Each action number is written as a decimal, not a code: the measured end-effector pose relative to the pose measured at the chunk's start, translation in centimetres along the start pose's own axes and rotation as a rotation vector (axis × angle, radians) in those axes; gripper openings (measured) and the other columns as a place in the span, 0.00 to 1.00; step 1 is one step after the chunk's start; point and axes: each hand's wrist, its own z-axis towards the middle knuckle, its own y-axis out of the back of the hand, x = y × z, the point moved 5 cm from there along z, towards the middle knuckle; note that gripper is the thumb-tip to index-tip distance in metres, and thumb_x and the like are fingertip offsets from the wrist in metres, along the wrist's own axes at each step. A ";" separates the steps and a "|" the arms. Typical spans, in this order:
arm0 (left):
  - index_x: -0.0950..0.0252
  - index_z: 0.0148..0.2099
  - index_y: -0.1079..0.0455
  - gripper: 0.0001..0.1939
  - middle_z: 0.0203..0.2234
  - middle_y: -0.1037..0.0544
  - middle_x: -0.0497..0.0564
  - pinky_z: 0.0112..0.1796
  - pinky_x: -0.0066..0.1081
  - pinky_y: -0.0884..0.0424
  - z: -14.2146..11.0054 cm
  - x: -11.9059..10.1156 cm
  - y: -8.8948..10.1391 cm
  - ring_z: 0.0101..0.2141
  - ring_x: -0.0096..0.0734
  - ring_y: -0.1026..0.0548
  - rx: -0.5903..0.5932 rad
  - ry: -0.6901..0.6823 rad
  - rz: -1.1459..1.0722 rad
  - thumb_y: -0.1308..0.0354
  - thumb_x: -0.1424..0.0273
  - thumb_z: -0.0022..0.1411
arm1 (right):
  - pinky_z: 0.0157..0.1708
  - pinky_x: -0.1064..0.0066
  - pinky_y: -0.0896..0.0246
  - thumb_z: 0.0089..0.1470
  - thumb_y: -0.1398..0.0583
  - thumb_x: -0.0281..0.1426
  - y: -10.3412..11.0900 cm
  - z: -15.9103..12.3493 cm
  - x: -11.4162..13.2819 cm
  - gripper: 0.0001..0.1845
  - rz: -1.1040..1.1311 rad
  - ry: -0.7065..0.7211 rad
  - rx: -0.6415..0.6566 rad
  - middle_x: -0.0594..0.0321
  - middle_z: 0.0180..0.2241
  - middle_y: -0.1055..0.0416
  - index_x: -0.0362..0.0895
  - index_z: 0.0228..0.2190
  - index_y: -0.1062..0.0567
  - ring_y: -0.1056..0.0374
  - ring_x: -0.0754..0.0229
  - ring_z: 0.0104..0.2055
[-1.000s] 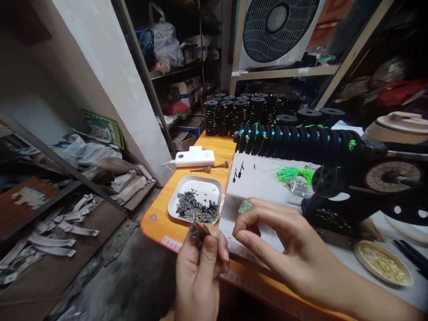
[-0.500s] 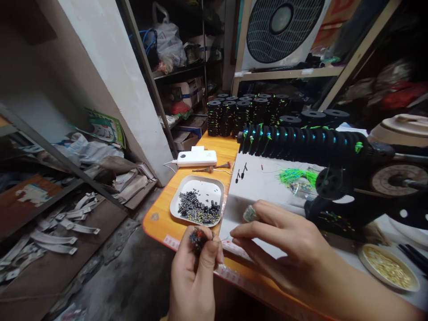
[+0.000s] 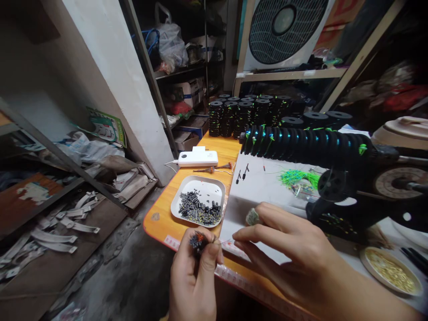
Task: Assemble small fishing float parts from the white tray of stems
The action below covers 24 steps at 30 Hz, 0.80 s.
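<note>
My left hand (image 3: 195, 281) is closed around a bundle of thin pieces with dark and orange tips (image 3: 198, 241). My right hand (image 3: 289, 243) hovers just to its right over the table edge, thumb and index finger pinched together. A fine strand seems to run from the bundle to that pinch, though it is too thin to be sure. At the tip of another right finger sits a pale green wad (image 3: 252, 217); whether it is worn or gripped I cannot tell. Beyond my left hand lies a white tray (image 3: 173, 206) of small black, grey and yellow pieces (image 3: 197, 209).
A black machine (image 3: 347, 187) with a long ribbed roller (image 3: 301, 141) occupies the right. Black spools (image 3: 220, 120) stand behind. On the table lie a white power bank-like box (image 3: 197, 158), green strands (image 3: 299, 179) and a dish of gold bits (image 3: 389, 269).
My left hand has turned so the bundle's tips show. The right hand has lowered, and its thumb and index finger have closed to a pinch beside the bundle. The view has shifted slightly.
</note>
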 end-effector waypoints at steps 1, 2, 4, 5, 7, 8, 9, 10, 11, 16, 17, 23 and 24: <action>0.62 0.30 0.30 0.16 0.20 0.31 0.44 0.28 0.23 0.36 0.0 0.0 0.0 0.24 0.25 0.34 -0.002 0.001 -0.003 0.33 0.57 0.59 | 0.24 0.72 0.50 0.61 0.41 0.22 0.0 0.0 0.0 0.09 0.001 0.002 0.000 0.63 0.25 0.38 0.40 0.31 0.23 0.41 0.63 0.27; 0.62 0.30 0.30 0.16 0.20 0.31 0.44 0.28 0.23 0.36 0.0 0.0 0.0 0.24 0.25 0.34 -0.004 0.003 -0.005 0.33 0.57 0.59 | 0.24 0.72 0.50 0.61 0.41 0.22 0.0 -0.1 0.0 0.09 0.000 0.002 0.004 0.63 0.25 0.38 0.41 0.31 0.23 0.41 0.63 0.27; 0.62 0.30 0.30 0.16 0.20 0.31 0.44 0.28 0.23 0.36 0.0 0.1 0.0 0.24 0.25 0.34 -0.006 0.003 0.001 0.33 0.57 0.59 | 0.24 0.72 0.50 0.61 0.42 0.22 0.0 -0.1 0.0 0.09 -0.004 0.001 0.008 0.63 0.25 0.38 0.41 0.31 0.22 0.41 0.63 0.27; 0.62 0.30 0.30 0.16 0.20 0.31 0.44 0.28 0.23 0.36 0.0 0.1 0.0 0.24 0.25 0.34 -0.005 0.001 0.005 0.33 0.57 0.59 | 0.23 0.73 0.50 0.61 0.42 0.22 0.1 -0.1 0.1 0.09 -0.005 0.002 0.004 0.63 0.25 0.38 0.41 0.31 0.22 0.41 0.63 0.27; 0.62 0.30 0.30 0.15 0.21 0.32 0.44 0.28 0.23 0.36 0.0 0.3 0.0 0.24 0.25 0.34 0.001 -0.005 0.010 0.34 0.57 0.60 | 0.23 0.73 0.49 0.60 0.41 0.21 0.3 0.0 0.2 0.09 0.004 0.010 -0.012 0.63 0.24 0.38 0.40 0.31 0.22 0.41 0.63 0.26; 0.62 0.31 0.30 0.15 0.21 0.32 0.44 0.28 0.23 0.36 0.1 0.4 0.0 0.24 0.25 0.34 0.007 -0.011 0.014 0.35 0.58 0.61 | 0.23 0.73 0.49 0.60 0.41 0.20 0.4 0.1 0.3 0.09 0.017 0.013 -0.022 0.64 0.24 0.37 0.40 0.31 0.22 0.41 0.63 0.26; 0.62 0.31 0.30 0.14 0.21 0.32 0.43 0.29 0.23 0.36 0.1 0.5 -0.1 0.25 0.25 0.34 0.014 -0.016 0.018 0.35 0.58 0.62 | 0.23 0.74 0.48 0.59 0.40 0.20 0.5 0.2 0.3 0.08 0.034 0.013 -0.031 0.64 0.24 0.37 0.40 0.31 0.21 0.40 0.64 0.26; 0.62 0.31 0.30 0.14 0.21 0.32 0.43 0.29 0.23 0.36 0.1 0.6 -0.1 0.25 0.25 0.34 0.020 -0.019 0.024 0.36 0.58 0.62 | 0.23 0.74 0.47 0.59 0.40 0.19 0.6 0.3 0.3 0.08 0.057 0.008 -0.033 0.64 0.24 0.36 0.41 0.32 0.21 0.40 0.64 0.26; 0.62 0.30 0.30 0.15 0.21 0.33 0.43 0.29 0.23 0.36 0.1 0.6 -0.2 0.25 0.25 0.34 0.025 -0.021 0.030 0.36 0.58 0.63 | 0.23 0.75 0.47 0.58 0.40 0.19 0.7 0.4 0.3 0.08 0.086 0.002 -0.035 0.64 0.24 0.36 0.41 0.33 0.21 0.39 0.65 0.26; 0.62 0.29 0.30 0.16 0.21 0.32 0.43 0.28 0.23 0.38 0.1 0.6 -0.6 0.25 0.25 0.36 -0.001 -0.015 0.056 0.35 0.57 0.61 | 0.19 0.77 0.47 0.60 0.38 0.24 0.9 0.6 0.3 0.06 0.199 -0.028 -0.060 0.66 0.24 0.34 0.44 0.36 0.20 0.40 0.66 0.23; 0.62 0.30 0.30 0.16 0.21 0.32 0.43 0.28 0.23 0.38 0.1 0.6 -0.6 0.25 0.25 0.36 -0.004 -0.015 0.058 0.34 0.57 0.60 | 0.19 0.77 0.47 0.60 0.38 0.24 0.9 0.6 0.2 0.06 0.205 -0.036 -0.067 0.66 0.24 0.34 0.44 0.37 0.20 0.40 0.66 0.23; 0.62 0.30 0.29 0.14 0.23 0.32 0.44 0.29 0.23 0.36 0.0 0.5 -1.0 0.26 0.25 0.34 -0.002 -0.059 0.038 0.36 0.59 0.63 | 0.22 0.77 0.44 0.56 0.39 0.19 0.5 0.4 0.3 0.08 0.168 -0.073 -0.067 0.66 0.24 0.34 0.43 0.31 0.22 0.38 0.67 0.24; 0.62 0.30 0.29 0.13 0.22 0.32 0.43 0.30 0.23 0.36 0.0 0.3 -0.9 0.26 0.25 0.34 -0.005 -0.097 0.028 0.37 0.60 0.64 | 0.22 0.77 0.44 0.55 0.39 0.19 0.5 0.4 0.4 0.08 0.154 -0.076 -0.062 0.66 0.24 0.34 0.42 0.30 0.23 0.38 0.67 0.24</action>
